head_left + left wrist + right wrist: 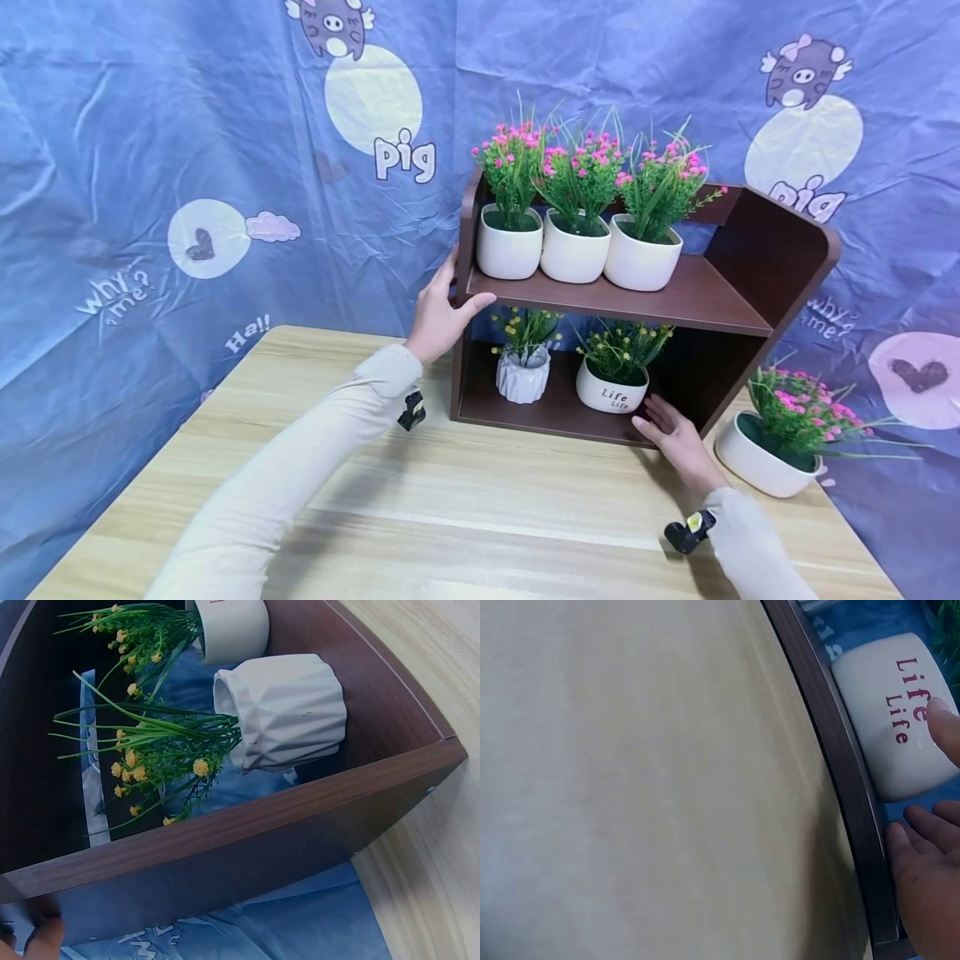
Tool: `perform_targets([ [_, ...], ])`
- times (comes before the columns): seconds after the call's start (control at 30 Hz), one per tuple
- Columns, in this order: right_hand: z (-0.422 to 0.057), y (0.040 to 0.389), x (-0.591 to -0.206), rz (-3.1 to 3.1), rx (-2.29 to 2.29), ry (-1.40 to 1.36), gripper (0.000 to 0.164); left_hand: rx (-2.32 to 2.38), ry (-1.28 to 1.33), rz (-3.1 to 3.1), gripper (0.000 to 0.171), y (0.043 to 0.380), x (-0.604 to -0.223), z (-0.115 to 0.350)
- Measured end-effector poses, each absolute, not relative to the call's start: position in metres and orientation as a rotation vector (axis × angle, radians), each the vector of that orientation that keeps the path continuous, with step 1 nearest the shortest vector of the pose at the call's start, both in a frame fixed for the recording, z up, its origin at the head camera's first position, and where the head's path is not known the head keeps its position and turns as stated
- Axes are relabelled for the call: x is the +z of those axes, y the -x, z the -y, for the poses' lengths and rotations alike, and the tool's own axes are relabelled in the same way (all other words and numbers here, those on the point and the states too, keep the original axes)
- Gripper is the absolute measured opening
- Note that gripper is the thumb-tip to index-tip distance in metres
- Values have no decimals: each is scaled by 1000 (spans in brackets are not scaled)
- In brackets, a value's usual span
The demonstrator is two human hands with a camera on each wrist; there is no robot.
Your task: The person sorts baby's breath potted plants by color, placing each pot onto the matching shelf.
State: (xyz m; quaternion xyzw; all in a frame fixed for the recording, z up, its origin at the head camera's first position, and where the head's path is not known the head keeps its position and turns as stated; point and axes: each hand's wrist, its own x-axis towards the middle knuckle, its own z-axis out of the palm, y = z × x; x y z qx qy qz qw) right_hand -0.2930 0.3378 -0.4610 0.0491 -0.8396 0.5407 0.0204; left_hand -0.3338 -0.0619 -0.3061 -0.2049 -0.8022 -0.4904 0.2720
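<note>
A dark brown two-tier wooden shelf (731,296) stands on the table. My left hand (442,315) grips its left side panel, thumb at the front edge of the upper board and fingers round the outer face. On the lower tier are a ribbed white pot (289,712) with yellow flowers and a rounded white pot (889,712) lettered "Life Life". My right hand (681,443) is at the lettered pot's right side, thumb and fingers spread apart. Its fingers reach over the bottom board's front edge (832,735). Three white pots (573,250) with pink flowers line the upper tier.
Another white pot (765,458) of pink flowers stands on the table just right of the shelf, near the table's right edge. The light wood table (465,517) extends in front. Blue printed cloth (225,100) hangs behind everything.
</note>
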Motion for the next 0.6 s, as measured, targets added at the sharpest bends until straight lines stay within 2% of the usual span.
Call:
perform_targets([
  [0.6, -346, 253, -466, 2535, 1644, -218, 69, -1337, 552, 2170, 87, 334, -306, 62],
])
